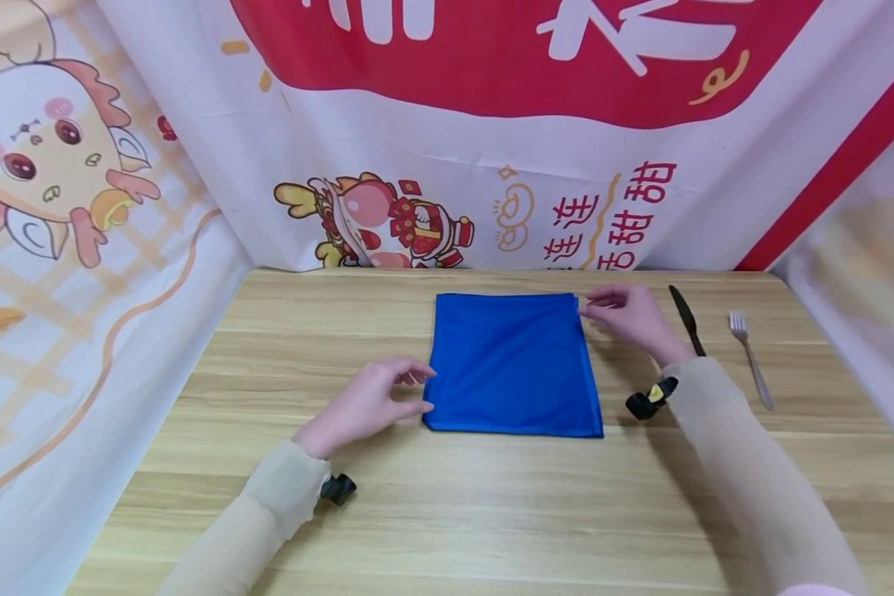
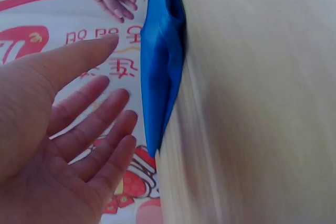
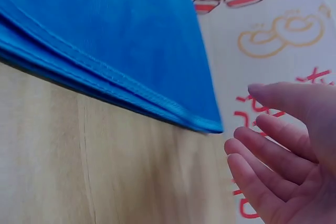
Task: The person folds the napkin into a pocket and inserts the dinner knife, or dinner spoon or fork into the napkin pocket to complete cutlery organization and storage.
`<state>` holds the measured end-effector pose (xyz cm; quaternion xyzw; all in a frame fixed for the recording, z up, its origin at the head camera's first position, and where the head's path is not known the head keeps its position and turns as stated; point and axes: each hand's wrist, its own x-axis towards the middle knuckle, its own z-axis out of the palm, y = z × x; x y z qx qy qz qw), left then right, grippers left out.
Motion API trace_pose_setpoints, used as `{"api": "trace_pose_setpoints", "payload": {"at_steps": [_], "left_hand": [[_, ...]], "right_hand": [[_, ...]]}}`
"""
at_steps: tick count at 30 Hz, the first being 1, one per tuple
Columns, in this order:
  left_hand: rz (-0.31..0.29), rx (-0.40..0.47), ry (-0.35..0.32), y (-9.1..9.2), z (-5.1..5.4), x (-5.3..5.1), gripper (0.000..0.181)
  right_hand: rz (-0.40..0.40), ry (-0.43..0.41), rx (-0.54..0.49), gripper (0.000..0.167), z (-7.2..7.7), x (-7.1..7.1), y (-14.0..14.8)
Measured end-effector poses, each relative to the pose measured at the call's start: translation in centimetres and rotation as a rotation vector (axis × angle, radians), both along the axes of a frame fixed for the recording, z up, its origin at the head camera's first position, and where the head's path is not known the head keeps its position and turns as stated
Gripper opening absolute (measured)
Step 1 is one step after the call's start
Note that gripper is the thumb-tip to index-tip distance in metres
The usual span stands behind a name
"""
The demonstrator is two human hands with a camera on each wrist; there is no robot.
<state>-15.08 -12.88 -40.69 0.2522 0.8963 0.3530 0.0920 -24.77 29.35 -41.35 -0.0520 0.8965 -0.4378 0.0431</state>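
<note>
A blue cloth (image 1: 512,364), folded into a rough square with stacked hemmed layers, lies flat on the wooden table. In the head view my left hand (image 1: 372,401) is at its left edge, thumb and fingers spread apart. The left wrist view shows that hand (image 2: 79,129) beside the cloth's folded edge (image 2: 160,61) with a gap between. My right hand (image 1: 629,319) hovers by the far right corner. In the right wrist view the right hand (image 3: 283,156) has relaxed fingers, apart from the cloth's corner (image 3: 207,121), and holds nothing.
A dark knife (image 1: 687,317) and a silver fork (image 1: 751,360) lie right of the cloth, the knife partly behind my right wrist. A printed curtain (image 1: 432,132) hangs along the table's back edge. Each wrist carries a small black camera (image 1: 338,489).
</note>
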Motion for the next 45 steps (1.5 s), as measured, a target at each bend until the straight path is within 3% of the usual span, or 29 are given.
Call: {"api": "trace_pose_setpoints", "payload": {"at_steps": [5,9,14,17,20,32,45], "left_hand": [[-0.076,-0.037,0.022,0.9,-0.1,0.3,0.041],[-0.128,-0.084,0.036,1.3,-0.5,0.4,0.036],[-0.151,-0.135,0.044,1.6,-0.9,0.3,0.031],[-0.159,-0.159,0.049,1.7,-1.1,0.2,0.030],[-0.164,-0.165,0.055,1.7,-1.1,0.1,0.029],[-0.160,-0.170,0.031,1.6,-0.9,0.2,0.015],[-0.148,-0.186,0.046,1.7,-1.3,0.0,0.015]], "right_hand": [[0.084,0.073,0.037,0.042,0.7,2.2,0.5],[0.154,0.064,0.051,0.040,0.5,4.7,0.3],[0.304,-0.004,0.060,0.032,0.0,8.3,-0.6],[0.411,0.020,0.086,0.028,-0.6,10.0,-1.4],[0.460,0.049,0.116,0.026,-1.1,11.0,-2.0],[0.446,0.048,0.132,0.022,-2.3,11.8,-0.7],[0.427,0.042,0.143,0.027,-2.1,11.8,-0.8]]}}
